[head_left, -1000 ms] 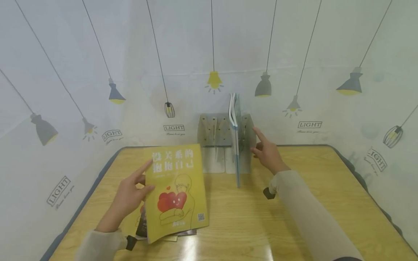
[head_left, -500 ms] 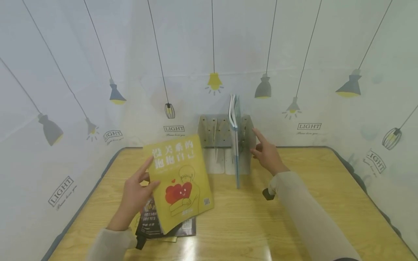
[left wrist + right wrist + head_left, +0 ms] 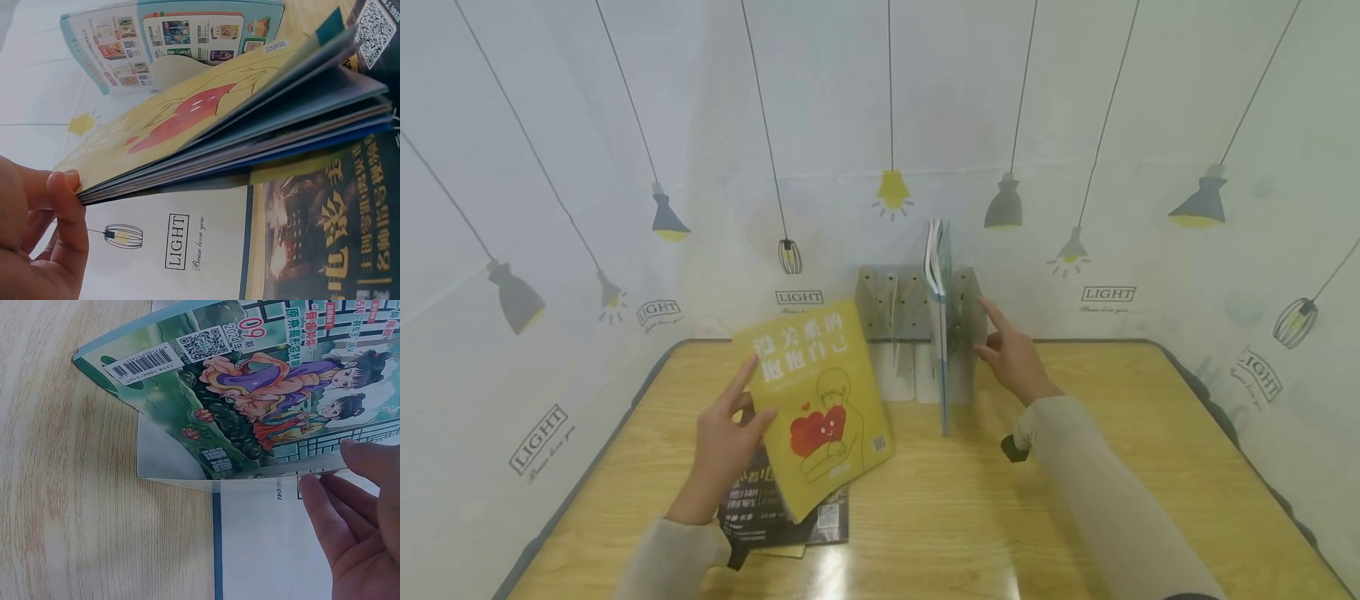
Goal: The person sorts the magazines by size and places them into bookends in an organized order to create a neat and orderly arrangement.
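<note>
My left hand (image 3: 724, 450) pinches the left edge of a yellow magazine (image 3: 827, 408) with red hearts on its cover. It is tilted above the table, and in the left wrist view its pages (image 3: 281, 140) fan apart at the far end. My right hand (image 3: 1017, 360) pinches the right side panel of a grey book rack (image 3: 893, 379), thumb inside and fingers outside. One thin magazine with a blue spine (image 3: 943, 358) stands upright in the rack. The right wrist view shows its illustrated green cover (image 3: 250, 400).
Under the yellow magazine, a dark magazine (image 3: 775, 521) lies on the wooden table (image 3: 955, 508), over another yellow edge. A white curtain (image 3: 820, 100) printed with lamps surrounds the table at the back and sides.
My left hand has moved right and slightly up with the yellow magazine, which now tilts more and uncovers more of the dark magazine. My right hand stays at the rack.
</note>
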A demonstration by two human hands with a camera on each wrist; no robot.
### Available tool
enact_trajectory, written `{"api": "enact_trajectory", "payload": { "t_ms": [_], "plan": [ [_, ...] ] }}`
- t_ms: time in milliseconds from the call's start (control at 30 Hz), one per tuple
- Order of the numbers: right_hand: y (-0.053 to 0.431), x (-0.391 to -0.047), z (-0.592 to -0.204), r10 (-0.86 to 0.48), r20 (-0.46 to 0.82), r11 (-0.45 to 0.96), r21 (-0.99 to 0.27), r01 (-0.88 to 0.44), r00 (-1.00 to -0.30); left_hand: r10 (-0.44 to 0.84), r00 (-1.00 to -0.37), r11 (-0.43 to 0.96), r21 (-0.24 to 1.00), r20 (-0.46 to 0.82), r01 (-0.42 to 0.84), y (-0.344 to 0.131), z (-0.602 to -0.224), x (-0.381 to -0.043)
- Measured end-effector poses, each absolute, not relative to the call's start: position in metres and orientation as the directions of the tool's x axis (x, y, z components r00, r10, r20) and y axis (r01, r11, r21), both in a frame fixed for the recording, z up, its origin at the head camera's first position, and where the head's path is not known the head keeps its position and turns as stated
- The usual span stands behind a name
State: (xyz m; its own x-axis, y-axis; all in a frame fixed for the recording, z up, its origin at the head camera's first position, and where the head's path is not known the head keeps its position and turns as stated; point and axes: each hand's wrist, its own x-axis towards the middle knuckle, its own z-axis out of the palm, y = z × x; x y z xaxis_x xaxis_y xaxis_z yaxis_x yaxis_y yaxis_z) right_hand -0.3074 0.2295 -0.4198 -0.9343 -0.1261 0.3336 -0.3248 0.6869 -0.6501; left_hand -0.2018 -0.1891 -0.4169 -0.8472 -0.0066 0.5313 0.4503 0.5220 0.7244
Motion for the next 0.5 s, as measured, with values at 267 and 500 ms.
{"api": "enact_trajectory", "payload": {
  "t_ms": [267,500],
  "plan": [
    [0.230,-0.308,-0.420,-0.125,0.333,0.678,-0.659,-0.326,-0.934,0.017,-0.754,0.561,0.618,0.656,0.551,-0.182,-0.420,-0.211],
    [0.230,-0.307,-0.419,-0.121,0.319,0.674,-0.669,-0.313,-0.940,0.029,-0.702,0.588,0.556,0.711,0.587,-0.172,-0.421,-0.217]
  ]
}}
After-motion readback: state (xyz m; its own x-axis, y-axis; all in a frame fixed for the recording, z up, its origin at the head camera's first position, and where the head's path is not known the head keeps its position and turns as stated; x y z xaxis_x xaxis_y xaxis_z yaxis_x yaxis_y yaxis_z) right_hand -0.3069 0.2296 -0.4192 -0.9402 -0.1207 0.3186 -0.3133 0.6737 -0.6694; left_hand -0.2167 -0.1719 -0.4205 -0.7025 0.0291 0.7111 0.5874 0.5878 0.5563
